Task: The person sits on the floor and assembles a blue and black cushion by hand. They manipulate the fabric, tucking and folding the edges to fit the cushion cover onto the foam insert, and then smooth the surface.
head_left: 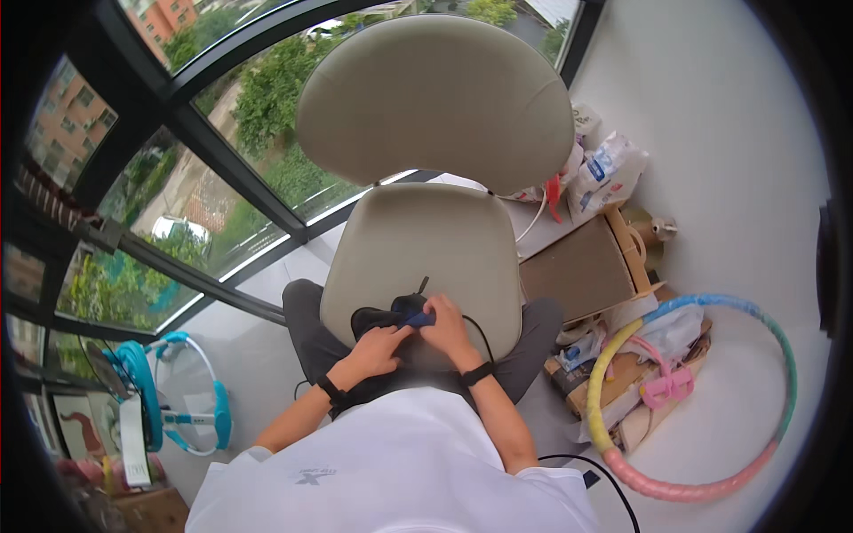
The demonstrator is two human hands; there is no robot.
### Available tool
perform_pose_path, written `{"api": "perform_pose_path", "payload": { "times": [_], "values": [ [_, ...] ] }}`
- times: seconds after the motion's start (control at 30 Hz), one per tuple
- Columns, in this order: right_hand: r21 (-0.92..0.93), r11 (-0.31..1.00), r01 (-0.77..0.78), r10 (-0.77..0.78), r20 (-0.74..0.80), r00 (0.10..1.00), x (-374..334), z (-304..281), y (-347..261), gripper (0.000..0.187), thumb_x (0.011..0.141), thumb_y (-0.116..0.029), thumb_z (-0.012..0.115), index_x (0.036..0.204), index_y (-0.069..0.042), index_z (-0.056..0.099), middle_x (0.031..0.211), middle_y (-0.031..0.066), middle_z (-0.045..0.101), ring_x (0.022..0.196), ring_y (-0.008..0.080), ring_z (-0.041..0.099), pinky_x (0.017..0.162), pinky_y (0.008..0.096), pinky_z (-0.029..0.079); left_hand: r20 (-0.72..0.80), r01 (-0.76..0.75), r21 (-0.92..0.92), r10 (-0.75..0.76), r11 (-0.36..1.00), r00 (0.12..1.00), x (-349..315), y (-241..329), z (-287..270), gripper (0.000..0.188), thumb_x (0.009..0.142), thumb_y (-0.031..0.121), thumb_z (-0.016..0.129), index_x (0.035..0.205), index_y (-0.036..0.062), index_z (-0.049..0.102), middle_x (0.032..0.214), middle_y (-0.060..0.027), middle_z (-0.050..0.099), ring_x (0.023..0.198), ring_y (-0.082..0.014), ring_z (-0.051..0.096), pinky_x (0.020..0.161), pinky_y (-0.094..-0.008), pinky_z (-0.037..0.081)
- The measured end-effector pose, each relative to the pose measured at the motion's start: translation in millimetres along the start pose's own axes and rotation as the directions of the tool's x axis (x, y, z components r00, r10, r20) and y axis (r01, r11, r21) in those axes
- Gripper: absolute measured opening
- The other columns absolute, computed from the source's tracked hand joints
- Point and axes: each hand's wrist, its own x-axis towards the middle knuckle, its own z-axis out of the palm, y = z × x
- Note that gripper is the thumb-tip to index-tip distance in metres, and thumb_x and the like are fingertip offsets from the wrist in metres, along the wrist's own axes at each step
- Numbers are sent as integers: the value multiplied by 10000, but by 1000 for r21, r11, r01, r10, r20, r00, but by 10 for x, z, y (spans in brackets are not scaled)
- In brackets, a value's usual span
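A dark, soft-looking black and navy item (375,317) lies on the front of the beige chair seat (418,235); its kind is unclear. A short dark tab sticks up from its far side. My left hand (377,349) is bent over its near edge, fingers closed on it. From the right, my right hand (444,325) pinches the navy part, close to the left fingertips. The hands partly cover the item. Each wrist wears a black band, and a thin black cable (482,330) curves past the right hand.
My knees flank the seat, below the chair's backrest (435,102). To the right are a cardboard box (582,266), plastic packages (609,173) and a multicoloured hoop (786,373). A turquoise and white frame (218,413) stands at left, beside tall windows (147,195).
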Motion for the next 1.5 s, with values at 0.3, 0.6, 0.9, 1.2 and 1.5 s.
{"api": "perform_pose_path", "payload": {
  "times": [0.3, 0.6, 0.9, 1.2, 1.5],
  "values": [
    [19, 991, -135, 128, -463, 877, -806, -714, 243, 265, 597, -11, 673, 821, -62, 542, 889, 128, 555, 920, 382, 561, 791, 438, 465, 445, -352, 53, 293, 935, 846, 874, 595, 203, 637, 687, 16, 688, 1291, 50, 490, 1024, -216, 627, 942, -441, 612, 812, -505, 503],
    [-16, 977, -213, 176, -507, 844, -853, -803, 407, 312, 584, -82, 665, 879, -127, 574, 948, 92, 566, 1011, 328, 544, 901, 420, 363, 499, -353, 42, 286, 935, 818, 1010, 617, 462, 755, 695, 56, 766, 1352, 38, 394, 1053, -250, 635, 961, -475, 606, 826, -516, 476],
    [-82, 981, -178, 118, -475, 872, 180, -659, 560, 275, 621, -105, 673, 891, -123, 620, 935, 115, 595, 1001, 336, 564, 849, 440, 366, 243, -248, -89, 262, 965, 934, 1316, 381, 300, 798, 717, -21, 667, 1447, -4, 345, 1156, -323, 613, 1109, -531, 564, 919, -529, 478],
    [-97, 934, -342, 256, -484, 837, 1022, -864, 658, 273, 720, -130, 673, 992, -113, 685, 1069, 136, 655, 1107, 342, 586, 952, 500, 402, 137, -179, 70, 168, 981, 976, 2173, 124, 250, 800, 776, 24, 594, 1512, 128, 299, 1222, -278, 630, 1143, -502, 578, 916, -522, 490],
    [-69, 970, -232, 157, -553, 818, 694, -828, 638, 382, 700, -156, 704, 1072, -118, 629, 1032, 134, 637, 1074, 351, 591, 965, 468, 420, 141, -128, 207, 100, 970, 985, 1949, 167, 347, 785, 816, 111, 618, 1516, 5, 279, 1271, -279, 609, 1099, -480, 616, 894, -516, 512]
  ]
}}
